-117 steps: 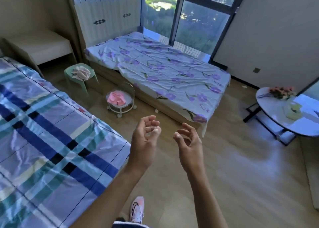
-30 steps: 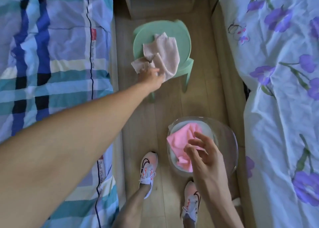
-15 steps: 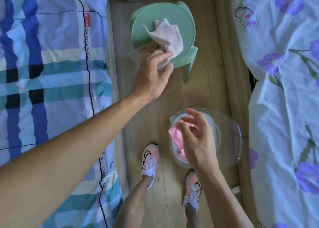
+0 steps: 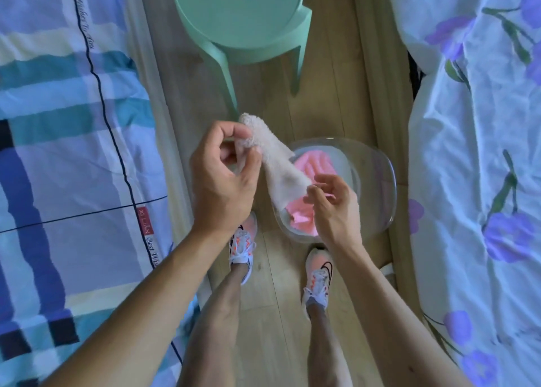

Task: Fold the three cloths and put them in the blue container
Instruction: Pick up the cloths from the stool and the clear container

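Wooden flooring (image 4: 322, 108) is running up the middle of the frame between two beds, a plaid bed (image 4: 58, 152) filling the left side and a floral bed (image 4: 474, 152) filling the right. At the top centre a green stool (image 4: 234, 23) is standing on the floor, its round seat bare. Just right of centre a clear container (image 4: 380, 187) is sitting on the floor close to the floral bed, and a pink cloth (image 4: 310, 162) is lying crumpled inside it. The person is standing over the gap, with two shoes (image 4: 243, 240) showing at lower centre, the right one just below the container. The left hand (image 4: 219, 178), at the centre of the frame, is pinching the upper end of a beige cloth (image 4: 281, 167) between thumb and curled fingers. That cloth is hanging in the air, slanting down to the right across the container's left rim and partly covering the pink cloth. The right hand (image 4: 333, 208) is hovering over the container's lower part, its fingers curling at the beige cloth's lower corner. Whether they are actually gripping that corner, the pink cloth beneath, or nothing cannot be told. Both forearms are reaching up from the bottom edge of the frame.
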{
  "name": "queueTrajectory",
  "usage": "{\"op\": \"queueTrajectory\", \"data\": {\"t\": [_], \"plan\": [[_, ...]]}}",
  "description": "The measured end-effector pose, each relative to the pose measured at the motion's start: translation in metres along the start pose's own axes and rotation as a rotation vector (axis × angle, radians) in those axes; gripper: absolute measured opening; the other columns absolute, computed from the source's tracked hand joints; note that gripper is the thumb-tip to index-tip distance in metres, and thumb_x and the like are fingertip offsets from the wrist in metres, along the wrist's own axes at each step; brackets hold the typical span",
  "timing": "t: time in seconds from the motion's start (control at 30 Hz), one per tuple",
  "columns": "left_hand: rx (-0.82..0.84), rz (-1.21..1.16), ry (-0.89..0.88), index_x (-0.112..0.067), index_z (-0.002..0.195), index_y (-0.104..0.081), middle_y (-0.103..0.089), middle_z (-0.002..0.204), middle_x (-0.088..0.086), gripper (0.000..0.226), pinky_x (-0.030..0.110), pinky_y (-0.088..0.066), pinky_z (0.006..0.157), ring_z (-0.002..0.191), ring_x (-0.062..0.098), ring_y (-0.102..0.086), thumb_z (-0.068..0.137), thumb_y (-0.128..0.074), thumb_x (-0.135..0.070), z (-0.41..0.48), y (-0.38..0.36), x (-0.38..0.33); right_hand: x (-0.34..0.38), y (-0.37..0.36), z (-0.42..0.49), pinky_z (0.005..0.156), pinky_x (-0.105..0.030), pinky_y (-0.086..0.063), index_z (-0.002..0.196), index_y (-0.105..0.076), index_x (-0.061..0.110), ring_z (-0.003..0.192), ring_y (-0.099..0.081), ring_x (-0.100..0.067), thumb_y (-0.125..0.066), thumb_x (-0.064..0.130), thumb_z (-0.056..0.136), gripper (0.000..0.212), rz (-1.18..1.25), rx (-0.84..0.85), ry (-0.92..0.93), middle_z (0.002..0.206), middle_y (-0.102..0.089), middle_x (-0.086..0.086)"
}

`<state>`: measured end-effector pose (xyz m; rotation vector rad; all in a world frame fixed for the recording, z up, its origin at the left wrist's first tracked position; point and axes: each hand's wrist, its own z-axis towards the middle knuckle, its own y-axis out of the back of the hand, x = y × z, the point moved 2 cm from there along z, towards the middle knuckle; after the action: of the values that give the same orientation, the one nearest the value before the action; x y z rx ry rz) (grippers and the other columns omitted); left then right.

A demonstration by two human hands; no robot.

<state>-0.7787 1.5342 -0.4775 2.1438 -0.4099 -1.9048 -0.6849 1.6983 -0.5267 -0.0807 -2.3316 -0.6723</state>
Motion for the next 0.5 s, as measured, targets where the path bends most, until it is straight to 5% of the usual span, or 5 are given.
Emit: {"op": "queueTrajectory", "data": {"t": [0.13,0.27,0.4,0.5], "plan": [[0.040,0.037,0.092,-0.014,0.098,-0.058,-0.069,0.093,0.005,0.015,0.047,-0.057,0.069,0.076,0.029,-0.069,0.086,-0.066,-0.009,-0.022,-0.014,0.043,-0.071,-0.024,0.029,0.085,-0.040,-0.058,0.115,-0.065,0.014,0.093,-0.070,-0.021,-0.061,0.024,0.087,0.030,-0.178,0.038,-0.117,0.103,-0.070,0.000],[0.074,0.103,0.134,-0.019,0.097,-0.057,-0.069,0.092,0.005,0.016,0.043,-0.056,0.065,0.073,0.027,-0.069,0.086,-0.066,-0.011,-0.046,-0.023,0.088,-0.138,-0.050,0.058,0.095,-0.036,-0.050,0.122,-0.066,0.014,0.107,-0.062,-0.030,-0.063,0.023,0.086,0.037,-0.403,0.153,-0.203,0.126,-0.054,-0.011],[0.090,0.134,0.155,-0.019,0.096,-0.057,-0.069,0.091,0.004,0.018,0.039,-0.053,0.061,0.068,0.028,-0.066,0.086,-0.065,-0.007,-0.061,-0.022,0.110,-0.180,-0.059,0.081,0.105,-0.039,-0.044,0.127,-0.064,0.014,0.118,-0.051,-0.036,-0.059,0.018,0.086,0.042,-0.582,0.215,-0.231,0.109,-0.041,-0.008],[0.105,0.151,0.173,-0.022,0.095,-0.058,-0.068,0.087,0.005,0.019,0.037,-0.052,0.060,0.065,0.028,-0.064,0.086,-0.066,-0.007,-0.066,-0.022,0.121,-0.199,-0.064,0.093,0.108,-0.040,-0.041,0.132,-0.062,0.016,0.127,-0.043,-0.037,-0.058,0.022,0.088,0.045,-0.656,0.327,-0.244,0.125,-0.044,-0.018]]}}
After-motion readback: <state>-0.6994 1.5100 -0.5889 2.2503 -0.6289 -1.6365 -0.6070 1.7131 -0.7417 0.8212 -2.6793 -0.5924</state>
